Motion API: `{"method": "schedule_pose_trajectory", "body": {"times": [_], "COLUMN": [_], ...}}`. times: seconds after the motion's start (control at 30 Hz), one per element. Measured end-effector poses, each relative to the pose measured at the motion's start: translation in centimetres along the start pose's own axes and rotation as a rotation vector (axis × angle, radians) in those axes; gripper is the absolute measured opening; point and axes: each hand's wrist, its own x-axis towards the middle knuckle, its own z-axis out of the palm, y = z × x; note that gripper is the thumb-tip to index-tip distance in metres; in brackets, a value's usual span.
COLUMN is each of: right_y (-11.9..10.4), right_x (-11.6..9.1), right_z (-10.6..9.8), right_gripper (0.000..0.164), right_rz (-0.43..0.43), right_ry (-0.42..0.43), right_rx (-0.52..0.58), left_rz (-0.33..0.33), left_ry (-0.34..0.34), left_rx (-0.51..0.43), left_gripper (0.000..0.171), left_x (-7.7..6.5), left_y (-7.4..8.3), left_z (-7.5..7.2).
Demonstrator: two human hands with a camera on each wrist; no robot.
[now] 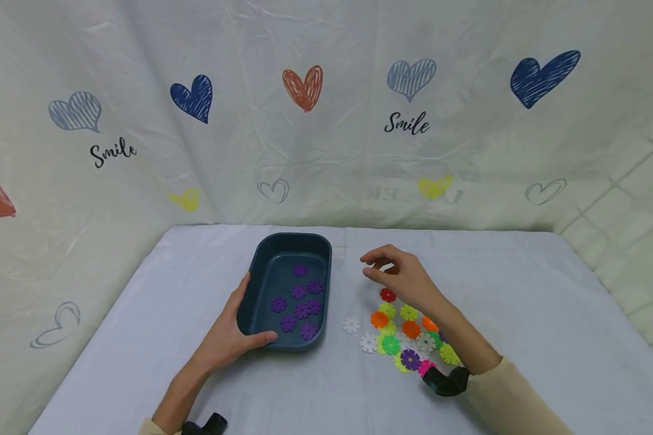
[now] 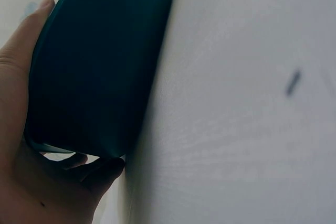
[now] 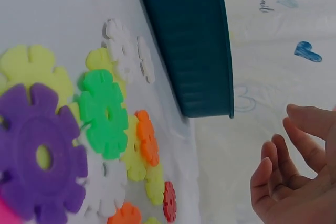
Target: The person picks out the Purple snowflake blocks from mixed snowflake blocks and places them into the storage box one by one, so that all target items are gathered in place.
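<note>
A dark teal tray [image 1: 284, 249] stands on the table with several purple flower-shaped discs [image 1: 299, 292] inside. My left hand [image 1: 230, 336] grips its near left corner, the thumb on the front rim and the fingers along the left side. The left wrist view shows the tray wall [image 2: 100, 61] close up against this hand. To the right of the tray, my right hand [image 1: 405, 277] hovers with fingers loosely bent and nothing between them. Below it lies a mixed pile of flower discs, among them a purple disc [image 3: 63, 156], a green disc [image 3: 104, 114] and a red disc [image 1: 387, 295].
A white disc [image 1: 350, 325] lies between the tray and the pile. The white table cloth [image 1: 549, 314] runs back to a hanging sheet [image 1: 348, 151] printed with hearts. My right forearm [image 1: 462, 332] passes over the pile's right side and partly hides it.
</note>
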Motion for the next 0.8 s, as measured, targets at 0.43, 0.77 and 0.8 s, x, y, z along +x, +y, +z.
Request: {"method": "schedule_pose_trajectory", "body": {"times": [0.43,0.77,0.8], "right_y": [0.6,1.0,1.0], "right_x": [-1.8,-2.8,-2.9], "right_z": [-1.9,-2.4,-2.5], "right_gripper": [0.022,0.021,0.02], "right_rz": [0.008,-0.003,-0.006], "right_ry": [-0.007,-0.014,-0.011], "right_rx": [-0.012,-0.01,-0.011], "left_rz": [0.003,0.001,0.002], "left_ry": [0.0,0.001,-0.001], "left_rx": [-0.004,-0.011,-0.012], "left_gripper": [0.127,0.127,0.127], "left_x": [0.1,0.0,-0.1], "left_y": [0.0,0.1,0.1], "left_z": [-0.1,0.0,0.0]}}
